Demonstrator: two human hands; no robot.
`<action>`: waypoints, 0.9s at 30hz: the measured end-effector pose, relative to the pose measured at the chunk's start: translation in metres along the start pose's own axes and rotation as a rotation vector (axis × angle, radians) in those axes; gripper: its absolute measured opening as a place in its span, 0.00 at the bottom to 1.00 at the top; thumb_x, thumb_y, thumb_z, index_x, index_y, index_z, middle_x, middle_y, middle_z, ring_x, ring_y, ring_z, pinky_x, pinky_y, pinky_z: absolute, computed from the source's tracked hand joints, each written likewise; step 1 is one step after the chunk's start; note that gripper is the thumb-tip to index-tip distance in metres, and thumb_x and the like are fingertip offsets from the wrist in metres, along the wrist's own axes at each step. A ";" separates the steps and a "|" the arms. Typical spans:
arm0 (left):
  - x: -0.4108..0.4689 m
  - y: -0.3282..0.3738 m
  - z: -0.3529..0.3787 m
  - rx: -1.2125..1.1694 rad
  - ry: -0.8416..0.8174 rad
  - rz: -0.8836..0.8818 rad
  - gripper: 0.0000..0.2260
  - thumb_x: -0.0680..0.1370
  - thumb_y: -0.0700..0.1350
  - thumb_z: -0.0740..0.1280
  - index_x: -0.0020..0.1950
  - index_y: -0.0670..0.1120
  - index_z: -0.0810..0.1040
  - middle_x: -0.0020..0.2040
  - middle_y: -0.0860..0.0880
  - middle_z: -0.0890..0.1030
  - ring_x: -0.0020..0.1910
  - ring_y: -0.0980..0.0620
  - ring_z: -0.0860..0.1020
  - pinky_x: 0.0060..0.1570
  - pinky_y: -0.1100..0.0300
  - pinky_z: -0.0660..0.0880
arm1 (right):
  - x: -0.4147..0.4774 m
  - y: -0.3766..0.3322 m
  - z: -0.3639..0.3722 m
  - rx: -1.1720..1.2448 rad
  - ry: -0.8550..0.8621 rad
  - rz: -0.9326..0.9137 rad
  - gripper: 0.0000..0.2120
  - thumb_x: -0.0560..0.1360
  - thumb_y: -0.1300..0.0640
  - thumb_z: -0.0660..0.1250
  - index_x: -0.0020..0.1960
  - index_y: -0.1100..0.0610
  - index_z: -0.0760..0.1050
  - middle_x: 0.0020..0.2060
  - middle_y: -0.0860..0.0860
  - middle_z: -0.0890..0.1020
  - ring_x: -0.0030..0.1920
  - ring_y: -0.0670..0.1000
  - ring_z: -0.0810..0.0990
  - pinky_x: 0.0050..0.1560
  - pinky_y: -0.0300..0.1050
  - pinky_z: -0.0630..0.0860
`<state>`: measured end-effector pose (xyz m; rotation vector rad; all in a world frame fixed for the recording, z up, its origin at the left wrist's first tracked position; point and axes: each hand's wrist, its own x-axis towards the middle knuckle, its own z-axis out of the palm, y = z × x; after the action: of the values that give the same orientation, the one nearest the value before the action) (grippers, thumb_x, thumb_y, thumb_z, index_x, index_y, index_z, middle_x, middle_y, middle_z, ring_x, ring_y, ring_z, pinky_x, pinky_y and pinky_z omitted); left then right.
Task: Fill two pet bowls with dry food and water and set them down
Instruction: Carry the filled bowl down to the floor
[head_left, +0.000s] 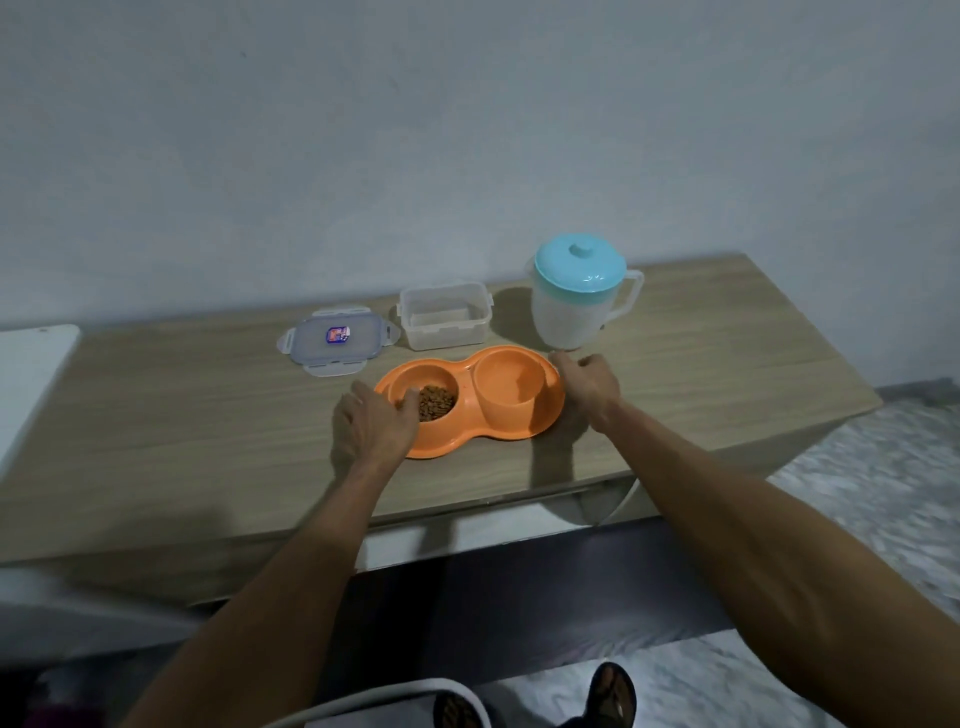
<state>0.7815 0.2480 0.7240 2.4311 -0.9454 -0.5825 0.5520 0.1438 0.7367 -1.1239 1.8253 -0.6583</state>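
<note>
Double bowl (470, 400): orange plastic, one moulded piece, sits on the counter (182, 415) near its front edge; I read it as stiff and light.
Left well: holds dry food (436, 402).
Right well: looks filled, though I cannot confirm water.
Left hand (376, 423): fingers curled onto the left rim, gripping it as far as I can tell.
Right hand (589, 384): loosely curled at the right end, touching or just beside the rim; I cannot tell which.
Hold: I would take both ends and keep it level, since water slops easily.
Nearby: pitcher (576, 296), open container (445, 314), its lid (335, 338).
</note>
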 end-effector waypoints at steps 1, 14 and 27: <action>0.005 -0.008 -0.001 -0.023 -0.009 -0.058 0.40 0.75 0.65 0.62 0.75 0.38 0.59 0.74 0.37 0.66 0.73 0.36 0.65 0.67 0.40 0.68 | -0.003 -0.001 0.007 -0.049 -0.005 -0.003 0.35 0.71 0.40 0.67 0.68 0.64 0.69 0.64 0.61 0.75 0.64 0.61 0.74 0.60 0.52 0.72; 0.022 -0.012 0.005 -0.052 -0.111 -0.151 0.23 0.73 0.60 0.68 0.53 0.40 0.78 0.47 0.40 0.82 0.46 0.38 0.81 0.49 0.46 0.80 | -0.019 0.009 0.026 -0.211 0.110 0.011 0.28 0.71 0.48 0.72 0.66 0.60 0.69 0.62 0.59 0.76 0.62 0.61 0.76 0.59 0.54 0.74; -0.050 0.031 0.036 -0.259 -0.159 -0.152 0.21 0.72 0.56 0.72 0.54 0.39 0.80 0.50 0.39 0.83 0.48 0.38 0.83 0.49 0.47 0.82 | -0.044 0.052 -0.065 -0.102 0.195 0.036 0.29 0.71 0.50 0.73 0.66 0.60 0.68 0.62 0.59 0.76 0.60 0.61 0.77 0.56 0.54 0.76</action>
<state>0.7129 0.2541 0.7231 2.2602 -0.6992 -0.9050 0.4817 0.2059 0.7449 -1.1233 2.0605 -0.6801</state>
